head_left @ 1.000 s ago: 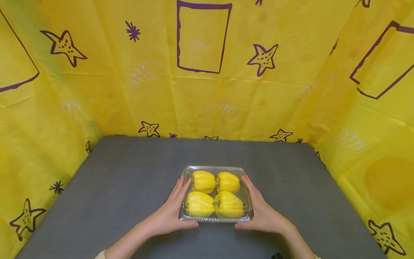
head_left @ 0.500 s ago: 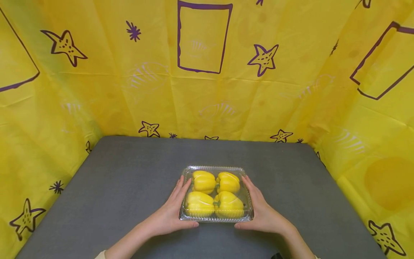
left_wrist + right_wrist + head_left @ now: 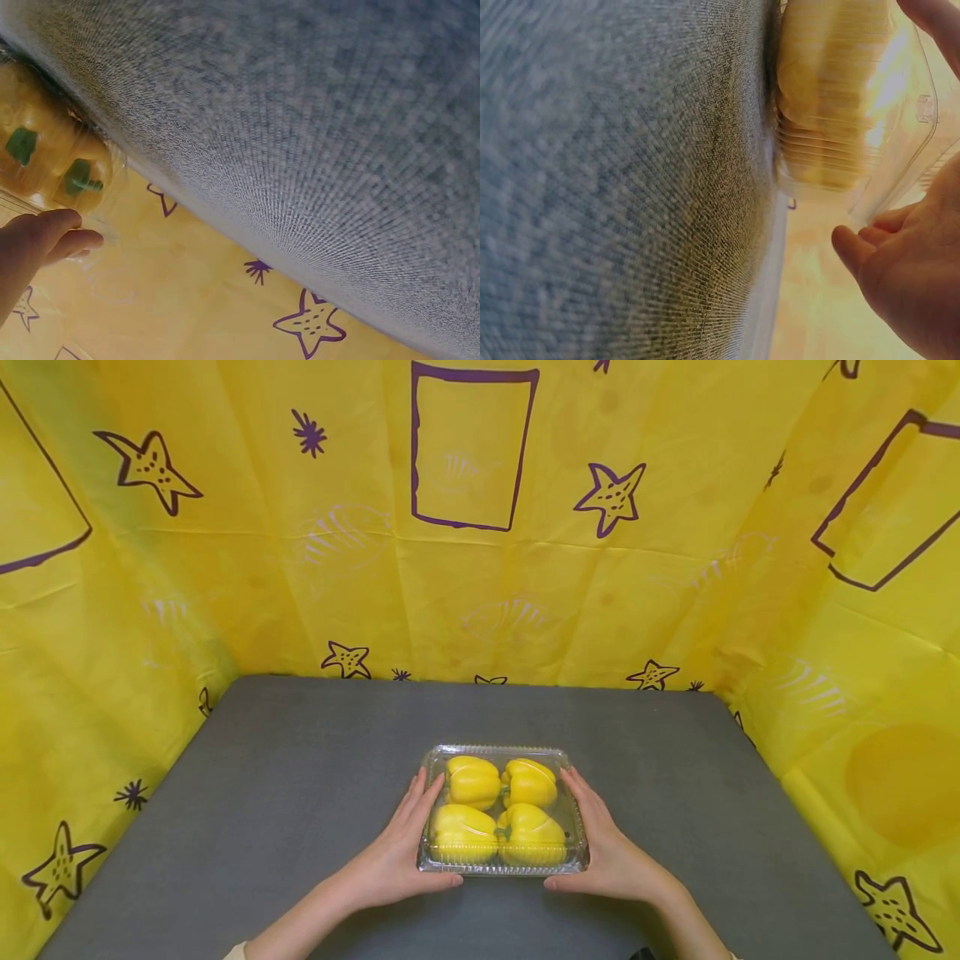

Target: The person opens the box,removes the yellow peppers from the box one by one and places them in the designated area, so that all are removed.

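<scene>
A clear plastic clamshell container (image 3: 501,749) with a closed lid sits near the front middle of the table. Inside it several yellow bell peppers (image 3: 474,782) lie in two rows; their green stems show in the left wrist view. My left hand (image 3: 397,852) grips the container's left side, fingers along the wall and thumb at the near corner. On the other side my right hand (image 3: 615,858) holds it the same way. The right wrist view has the ribbed container wall (image 3: 832,150) down at the cloth, with my right hand (image 3: 922,262) at its rim.
A dark grey cloth covers the table (image 3: 315,735). Yellow fabric walls (image 3: 495,602) printed with starfish and frames enclose the back and both sides. A small black object (image 3: 642,953), too cut off to identify, peeks in at the bottom edge near the right forearm.
</scene>
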Demonstrator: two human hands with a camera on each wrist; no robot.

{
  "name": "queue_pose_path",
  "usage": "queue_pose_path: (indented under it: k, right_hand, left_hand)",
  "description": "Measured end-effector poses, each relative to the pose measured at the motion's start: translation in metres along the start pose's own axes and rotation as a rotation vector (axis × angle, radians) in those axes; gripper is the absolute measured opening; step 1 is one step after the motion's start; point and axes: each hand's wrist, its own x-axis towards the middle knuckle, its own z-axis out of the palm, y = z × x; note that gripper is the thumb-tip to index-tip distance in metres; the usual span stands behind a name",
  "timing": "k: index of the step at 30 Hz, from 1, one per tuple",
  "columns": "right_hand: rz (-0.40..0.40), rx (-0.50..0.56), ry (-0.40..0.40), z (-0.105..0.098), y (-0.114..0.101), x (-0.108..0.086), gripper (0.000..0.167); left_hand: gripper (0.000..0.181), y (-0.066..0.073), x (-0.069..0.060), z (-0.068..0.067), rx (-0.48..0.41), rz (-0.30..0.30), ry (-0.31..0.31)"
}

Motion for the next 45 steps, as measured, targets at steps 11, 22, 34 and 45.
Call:
queue_pose_path:
  k: [11, 22, 34, 45]
  right_hand:
    - [0.009, 0.007, 0.003, 0.000, -0.002, 0.000, 0.127]
    - [0.008, -0.041, 0.053, 0.001, -0.003, 0.000, 0.122]
    - [0.000, -0.078, 0.079, 0.000, -0.005, 0.000, 0.123]
    - [0.010, -0.101, 0.098, 0.002, -0.010, 0.002, 0.123]
  left_hand:
    - [0.124, 0.000, 0.000, 0.003, 0.018, -0.005, 0.028]
    - [0.123, 0.005, 0.002, 0.006, 0.061, -0.049, 0.082]
    - [0.121, 0.009, 0.002, 0.011, 0.150, -0.054, 0.174]
    - [0.118, 0.016, 0.006, 0.015, 0.297, -0.028, 0.257]
